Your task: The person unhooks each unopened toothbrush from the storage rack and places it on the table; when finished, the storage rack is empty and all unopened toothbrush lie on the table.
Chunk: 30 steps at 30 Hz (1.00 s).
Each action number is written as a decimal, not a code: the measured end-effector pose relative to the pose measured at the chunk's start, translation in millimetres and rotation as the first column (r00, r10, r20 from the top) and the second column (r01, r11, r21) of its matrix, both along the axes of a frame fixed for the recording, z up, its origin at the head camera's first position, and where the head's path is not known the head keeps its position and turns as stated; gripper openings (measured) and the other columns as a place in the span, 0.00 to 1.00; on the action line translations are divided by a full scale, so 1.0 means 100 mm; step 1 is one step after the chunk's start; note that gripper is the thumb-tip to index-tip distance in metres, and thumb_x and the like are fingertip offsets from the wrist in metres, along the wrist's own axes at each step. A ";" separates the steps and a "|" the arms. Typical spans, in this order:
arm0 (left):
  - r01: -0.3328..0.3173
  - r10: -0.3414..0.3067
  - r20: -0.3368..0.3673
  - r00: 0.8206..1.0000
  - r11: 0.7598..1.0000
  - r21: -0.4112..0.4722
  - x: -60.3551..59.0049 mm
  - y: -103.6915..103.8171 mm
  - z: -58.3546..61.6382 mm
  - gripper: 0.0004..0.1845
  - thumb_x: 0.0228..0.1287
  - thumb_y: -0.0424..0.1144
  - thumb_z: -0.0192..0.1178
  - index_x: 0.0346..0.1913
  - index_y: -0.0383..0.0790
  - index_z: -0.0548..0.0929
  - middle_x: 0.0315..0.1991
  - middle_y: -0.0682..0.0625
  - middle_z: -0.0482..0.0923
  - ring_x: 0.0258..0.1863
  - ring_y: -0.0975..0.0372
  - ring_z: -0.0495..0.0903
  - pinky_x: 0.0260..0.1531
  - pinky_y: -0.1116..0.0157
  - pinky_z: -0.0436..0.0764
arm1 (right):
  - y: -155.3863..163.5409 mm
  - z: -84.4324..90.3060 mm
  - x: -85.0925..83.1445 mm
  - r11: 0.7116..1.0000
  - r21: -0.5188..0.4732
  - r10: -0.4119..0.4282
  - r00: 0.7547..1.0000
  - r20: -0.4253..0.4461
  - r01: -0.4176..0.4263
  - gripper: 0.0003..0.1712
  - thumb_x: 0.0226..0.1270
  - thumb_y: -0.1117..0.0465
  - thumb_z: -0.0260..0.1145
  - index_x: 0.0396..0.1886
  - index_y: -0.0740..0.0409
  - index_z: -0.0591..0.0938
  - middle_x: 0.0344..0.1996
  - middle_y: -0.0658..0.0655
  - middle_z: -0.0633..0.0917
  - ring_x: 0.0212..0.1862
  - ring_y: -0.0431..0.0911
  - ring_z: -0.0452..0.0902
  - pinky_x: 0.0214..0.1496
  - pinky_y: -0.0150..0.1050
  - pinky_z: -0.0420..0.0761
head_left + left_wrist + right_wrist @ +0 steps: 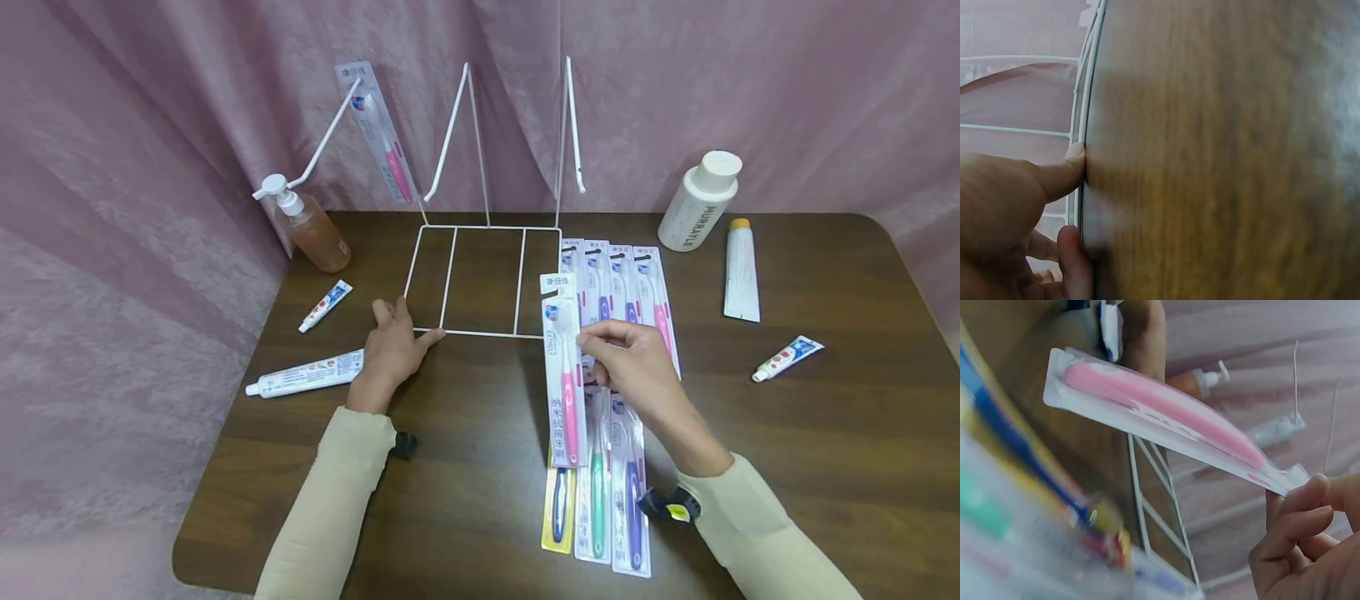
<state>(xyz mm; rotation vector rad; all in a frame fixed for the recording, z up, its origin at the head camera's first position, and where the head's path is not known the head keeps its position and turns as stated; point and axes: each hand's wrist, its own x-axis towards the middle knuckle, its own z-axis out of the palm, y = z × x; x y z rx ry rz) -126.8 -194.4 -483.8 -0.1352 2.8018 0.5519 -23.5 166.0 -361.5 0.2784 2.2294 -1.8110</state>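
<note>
At frame centre, the right hand (pixel 630 358) pinches a packaged pink toothbrush (pixel 564 375) by its upper edge — lifted above other toothbrush packs (pixel 600 492). The left hand (pixel 393 350), fingers spread, presses the white wire rack (pixel 480 279) base — centre-left.

Bare table (pixel 480 417) between toothbrush packs (pixel 596 500), rack (pixel 480 279)

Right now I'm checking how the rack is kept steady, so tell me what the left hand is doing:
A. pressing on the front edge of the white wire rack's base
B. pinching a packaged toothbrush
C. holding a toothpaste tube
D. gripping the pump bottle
A: the left hand lies spread on the table with its fingers on the front wire of the white wire rack, while the right hand pinches the pink packaged toothbrush.
</note>
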 end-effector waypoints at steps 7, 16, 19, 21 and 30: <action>0.006 -0.006 -0.007 1.000 1.000 -0.015 -0.05 -0.04 -0.01 0.61 0.81 0.67 0.66 0.92 0.27 0.50 0.79 0.28 0.54 0.37 0.39 0.85 0.51 0.42 0.88 | 0.41 -0.14 0.30 0.996 0.077 -0.040 0.998 0.047 0.037 0.20 0.88 0.61 0.67 0.64 0.74 0.88 0.20 0.45 0.78 0.25 0.41 0.74 0.30 0.34 0.74; -0.004 0.004 -0.008 1.000 1.000 -0.003 -0.03 -0.02 0.00 0.61 0.80 0.67 0.68 0.92 0.27 0.51 0.79 0.29 0.55 0.38 0.37 0.86 0.53 0.40 0.88 | 0.74 -0.30 0.56 0.987 0.155 -0.057 0.988 0.140 0.035 0.22 0.89 0.58 0.65 0.66 0.73 0.88 0.23 0.45 0.79 0.27 0.42 0.75 0.33 0.35 0.77; -0.007 0.007 0.002 1.000 1.000 -0.008 -0.04 -0.02 0.00 0.61 0.81 0.67 0.67 0.93 0.28 0.50 0.80 0.29 0.54 0.36 0.39 0.85 0.51 0.42 0.88 | 0.81 -0.34 0.60 0.985 0.164 -0.072 0.983 0.171 0.043 0.22 0.89 0.58 0.65 0.65 0.73 0.88 0.22 0.45 0.79 0.26 0.42 0.75 0.33 0.35 0.76; -0.009 0.009 0.012 1.000 1.000 -0.012 -0.05 -0.02 0.00 0.61 0.81 0.68 0.66 0.93 0.28 0.49 0.80 0.29 0.53 0.35 0.41 0.85 0.49 0.43 0.88 | 0.84 -0.37 0.63 0.985 0.166 -0.082 0.977 0.196 0.050 0.21 0.89 0.59 0.65 0.64 0.73 0.88 0.22 0.45 0.78 0.26 0.41 0.74 0.32 0.35 0.75; -0.012 0.012 0.019 1.000 1.000 -0.002 -0.04 -0.02 -0.03 0.61 0.81 0.67 0.67 0.93 0.28 0.49 0.80 0.28 0.54 0.33 0.42 0.83 0.47 0.45 0.87 | 0.96 -0.51 0.73 0.987 0.141 -0.111 0.954 0.278 0.074 0.16 0.88 0.63 0.65 0.57 0.71 0.92 0.19 0.44 0.78 0.24 0.38 0.72 0.28 0.33 0.73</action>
